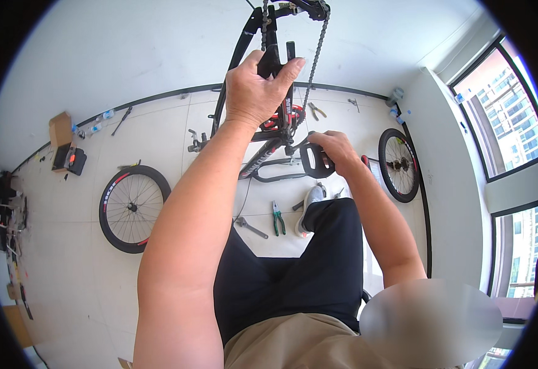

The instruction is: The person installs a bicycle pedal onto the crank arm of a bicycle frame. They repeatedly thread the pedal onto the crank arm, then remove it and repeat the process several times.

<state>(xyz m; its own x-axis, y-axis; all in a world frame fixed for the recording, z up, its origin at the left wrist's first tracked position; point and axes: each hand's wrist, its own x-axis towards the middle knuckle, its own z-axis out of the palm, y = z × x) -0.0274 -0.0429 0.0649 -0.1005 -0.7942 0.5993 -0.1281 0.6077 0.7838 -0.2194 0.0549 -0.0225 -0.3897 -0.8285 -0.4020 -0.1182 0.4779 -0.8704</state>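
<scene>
A black bicycle frame with red and white markings stands in front of me, without wheels. High on it, my left hand is closed round a black frame tube, thumb to the right. My right hand grips the black pedal, which sits low on the right side of the frame. The chain hangs in a long loop from the rear derailleur at the top down to the red-marked chainring. My left hand hides part of the frame behind it.
One wheel lies to the left; another wheel leans by the right wall. Near my shoe are green-handled pliers and an adjustable wrench. Farther off lie yellow-handled pliers, plastic bottles and an open cardboard box.
</scene>
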